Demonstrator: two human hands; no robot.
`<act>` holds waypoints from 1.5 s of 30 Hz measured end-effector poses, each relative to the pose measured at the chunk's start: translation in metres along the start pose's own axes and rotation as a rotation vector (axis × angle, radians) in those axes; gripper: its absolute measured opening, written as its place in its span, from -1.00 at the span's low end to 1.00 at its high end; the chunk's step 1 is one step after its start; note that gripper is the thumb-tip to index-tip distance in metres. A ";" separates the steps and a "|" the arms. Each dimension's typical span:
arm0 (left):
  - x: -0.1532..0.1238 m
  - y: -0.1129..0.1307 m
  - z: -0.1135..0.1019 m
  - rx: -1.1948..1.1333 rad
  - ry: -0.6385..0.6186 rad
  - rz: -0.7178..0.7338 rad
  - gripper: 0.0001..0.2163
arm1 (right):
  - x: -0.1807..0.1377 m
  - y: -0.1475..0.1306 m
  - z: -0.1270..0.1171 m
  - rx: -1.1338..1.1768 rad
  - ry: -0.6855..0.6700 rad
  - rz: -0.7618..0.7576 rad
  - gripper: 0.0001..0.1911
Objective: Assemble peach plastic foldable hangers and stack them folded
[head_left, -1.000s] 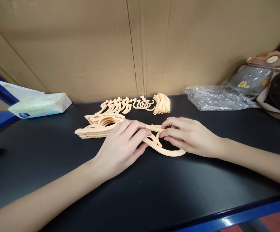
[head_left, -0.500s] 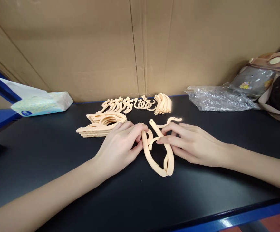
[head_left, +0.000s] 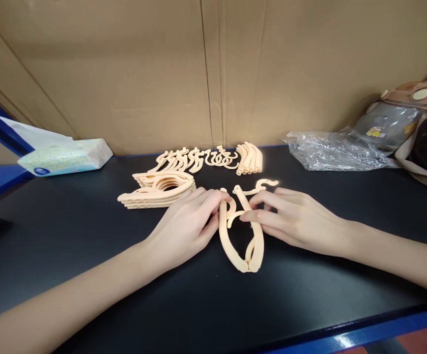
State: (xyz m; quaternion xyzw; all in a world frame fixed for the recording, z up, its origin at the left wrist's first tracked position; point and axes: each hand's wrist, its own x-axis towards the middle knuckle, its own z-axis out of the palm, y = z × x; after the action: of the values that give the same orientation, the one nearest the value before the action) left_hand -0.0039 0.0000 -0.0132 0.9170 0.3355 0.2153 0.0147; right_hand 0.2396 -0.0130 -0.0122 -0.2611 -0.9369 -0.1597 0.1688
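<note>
Left hand (head_left: pixel 194 216): pinched one bar (head_left: pixel 226 241) of the hinged frame (head_left: pixel 248 267);
Right hand (head_left: pixel 298 219): grasped its other bar (head_left: pixel 258 241);
Hinged frame: was between both hands, near the stacked peach pieces (head_left: pixel 150 198)

On the table (head_left: pixel 213 314), a folding hanger (head_left: pixel 259 243) is lying between 2 hands, its joined end pointing toward the near side. The left hand (head_left: pixel 187 221) is touching its left arm, the right hand (head_left: pixel 301 221) its right arm. A hook piece (head_left: pixel 260 186) is lying just to the far side of the right hand. A stack of hangers (head_left: pixel 156 197) is sitting left of the folding hanger, beyond the left hand. Farther back, 3 groups are running left to right: curved pieces (head_left: pixel 178 161), small hooks (head_left: pixel 218 160) and a bundle of bars (head_left: pixel 250 158). A tissue pack (head_left: pixel 66 157) is lying far left; a plastic bag (head_left: pixel 338 150) is lying far right, beside a bottle (head_left: pixel 386 125). A cardboard panel (head_left: pixel 143 73) is standing behind the table.
</note>
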 end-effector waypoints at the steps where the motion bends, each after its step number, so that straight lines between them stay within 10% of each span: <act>1: 0.000 0.000 0.000 0.001 -0.011 0.002 -0.85 | 0.000 0.000 0.000 -0.007 0.004 -0.003 -0.71; 32: 0.000 -0.006 -0.009 0.066 -0.024 -0.118 -0.81 | 0.003 -0.006 -0.004 0.125 0.048 -0.142 -0.64; 45: 0.000 -0.007 -0.015 0.358 -0.041 0.178 -0.72 | -0.003 0.028 0.005 -0.044 -0.151 0.427 -0.63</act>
State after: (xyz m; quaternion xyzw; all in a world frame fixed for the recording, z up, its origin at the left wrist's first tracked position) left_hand -0.0141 0.0032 -0.0005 0.9353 0.2855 0.1337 -0.1608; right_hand 0.2559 0.0099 -0.0121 -0.4684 -0.8666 -0.1210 0.1226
